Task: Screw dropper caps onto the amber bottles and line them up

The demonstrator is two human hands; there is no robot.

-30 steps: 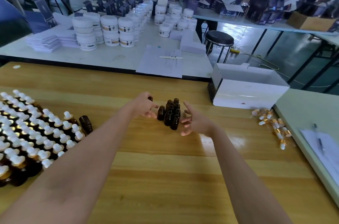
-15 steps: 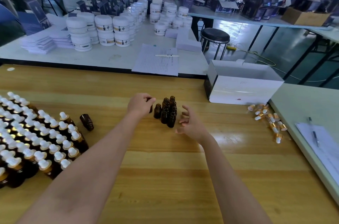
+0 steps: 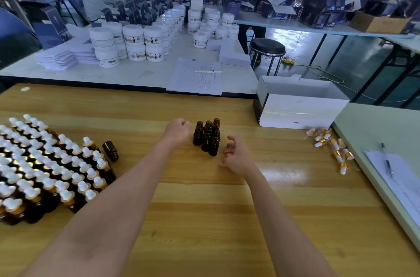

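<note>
On the wooden surface (image 3: 204,220), straight ahead of the person, a tight cluster of open bottles (image 3: 208,138) stands upright, the bottles touching one another, none with a cap. The left grip (image 3: 177,131) sits just beside the cluster on its left, fingers curled into a fist with nothing showing inside it. The right grip (image 3: 238,156) rests near the cluster's right corner, fingers apart and loosely bent, empty.

Far to the left, a large block of capped bottles (image 3: 45,163) stands in close diagonal rows, white bulbs up. That part of the job looks done. One lone bottle (image 3: 110,151) lies on its side at the block's right edge, uncapped.

Well apart on the right, near the surface's edge, loose caps (image 3: 329,147) lie scattered; they are too small to count. Behind them sits an open white box (image 3: 300,108).

Judging by this, most of the batch is finished. What remains is the central cluster and the lone bottle: each needs a cap brought over from the right, screwed on, and a place in the rows. Neither grip has a cap or a bottle in hand, so the next capping has not begun.
</note>
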